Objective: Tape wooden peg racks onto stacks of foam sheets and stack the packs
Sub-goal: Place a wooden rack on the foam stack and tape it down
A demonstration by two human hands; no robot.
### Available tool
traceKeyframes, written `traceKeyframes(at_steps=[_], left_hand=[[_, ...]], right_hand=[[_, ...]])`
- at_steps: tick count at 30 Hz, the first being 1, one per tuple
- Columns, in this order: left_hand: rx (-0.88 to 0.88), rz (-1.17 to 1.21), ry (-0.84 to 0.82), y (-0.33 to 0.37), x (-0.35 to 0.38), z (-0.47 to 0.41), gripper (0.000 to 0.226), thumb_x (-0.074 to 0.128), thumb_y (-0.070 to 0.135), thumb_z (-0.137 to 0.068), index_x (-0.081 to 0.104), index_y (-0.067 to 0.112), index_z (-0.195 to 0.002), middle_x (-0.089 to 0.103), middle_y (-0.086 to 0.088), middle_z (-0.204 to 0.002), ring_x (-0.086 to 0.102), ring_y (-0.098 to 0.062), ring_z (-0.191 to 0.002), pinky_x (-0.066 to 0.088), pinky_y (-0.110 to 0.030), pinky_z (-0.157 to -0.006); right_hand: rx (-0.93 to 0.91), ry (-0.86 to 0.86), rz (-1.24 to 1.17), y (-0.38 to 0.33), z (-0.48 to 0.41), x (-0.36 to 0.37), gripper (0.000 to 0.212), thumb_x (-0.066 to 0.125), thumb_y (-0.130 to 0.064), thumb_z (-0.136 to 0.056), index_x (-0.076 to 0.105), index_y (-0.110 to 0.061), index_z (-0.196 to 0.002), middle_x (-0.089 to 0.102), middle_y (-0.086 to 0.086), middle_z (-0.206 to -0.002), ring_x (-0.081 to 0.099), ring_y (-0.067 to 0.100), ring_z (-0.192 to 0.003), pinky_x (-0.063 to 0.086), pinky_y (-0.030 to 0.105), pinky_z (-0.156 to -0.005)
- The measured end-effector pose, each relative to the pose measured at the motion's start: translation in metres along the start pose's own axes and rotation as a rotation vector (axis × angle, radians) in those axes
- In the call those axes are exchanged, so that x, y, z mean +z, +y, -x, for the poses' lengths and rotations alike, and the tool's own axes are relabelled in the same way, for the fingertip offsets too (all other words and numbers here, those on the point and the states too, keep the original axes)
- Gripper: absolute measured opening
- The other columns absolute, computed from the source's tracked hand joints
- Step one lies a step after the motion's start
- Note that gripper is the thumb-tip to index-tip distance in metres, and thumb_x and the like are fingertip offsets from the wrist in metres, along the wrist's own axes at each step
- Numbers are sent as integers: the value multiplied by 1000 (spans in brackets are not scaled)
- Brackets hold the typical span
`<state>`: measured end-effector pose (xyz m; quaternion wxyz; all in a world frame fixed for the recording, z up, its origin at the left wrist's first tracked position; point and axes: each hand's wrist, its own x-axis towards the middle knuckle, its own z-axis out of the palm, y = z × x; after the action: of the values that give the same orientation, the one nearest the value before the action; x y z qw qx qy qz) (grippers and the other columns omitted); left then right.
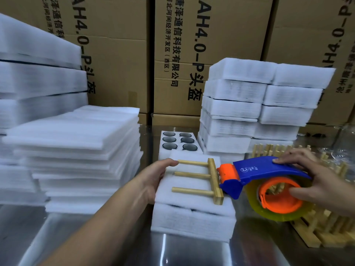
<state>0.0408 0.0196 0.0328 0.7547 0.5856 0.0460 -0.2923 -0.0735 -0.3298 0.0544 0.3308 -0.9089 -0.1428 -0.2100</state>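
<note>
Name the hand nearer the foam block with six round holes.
Left. Left hand grips the foam stack just in front of the holed block; right hand holds the tape dispenser farther right.

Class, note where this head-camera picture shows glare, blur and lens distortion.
Head view: glare streaks the steel table; the left hand, gripping the foam stack, is slightly motion-blurred; the cardboard boxes lean from wide-angle distortion; the tape dispenser in the right hand looks fairly sharp.
</note>
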Motion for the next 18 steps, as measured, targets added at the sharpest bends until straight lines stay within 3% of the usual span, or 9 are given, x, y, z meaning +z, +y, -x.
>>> traceKeyframes(at_steps=[3, 7, 11, 14, 18], left_hand=[[-21, 37, 74, 0, 0, 4, 42, 64, 19, -80, 60, 1, -118, 68, -19, -99, 66, -33, -77, 52, -43, -64], [-4, 20, 112, 2, 6, 5, 45, 66, 17, -81, 59, 3, -123, 63, -20, -121, 62, -36, -105, 52, -47, -77], [40, -56, 59, 1, 15, 3, 39, 67, 33, -84, 66, 10, -115, 70, -16, -108, 67, -30, -88, 54, -40, -77], [78, -30, 98, 0, 14, 1, 42, 57, 48, -89, 67, 11, -104, 71, -14, -99, 67, -28, -88, 52, -41, -80], [108, -123, 166, 2, 13, 5, 36, 50, 42, -95, 64, 9, -102, 70, -13, -95, 65, -29, -90, 48, -47, -92]], right_hand=[[17, -21, 11, -5, -2, 0, 79, 75, 11, -65, 59, -56, -105, 39, -32, -113, 50, -13, -100, 53, 20, -67], [51, -32, -16, -6, -2, -6, 79, 75, 14, -67, 60, -55, -104, 39, -34, -112, 53, -13, -98, 55, 19, -65], [56, -40, 11, -8, 0, -10, 79, 75, 12, -67, 59, -55, -106, 39, -34, -112, 52, -14, -101, 53, 15, -68], [73, -46, 21, -11, 1, -12, 79, 75, 10, -68, 58, -57, -105, 39, -34, -112, 51, -15, -100, 53, 14, -67], [82, -31, 49, -20, 4, -14, 80, 75, 10, -69, 57, -60, -103, 38, -34, -112, 49, -14, -101, 52, 16, -68]])
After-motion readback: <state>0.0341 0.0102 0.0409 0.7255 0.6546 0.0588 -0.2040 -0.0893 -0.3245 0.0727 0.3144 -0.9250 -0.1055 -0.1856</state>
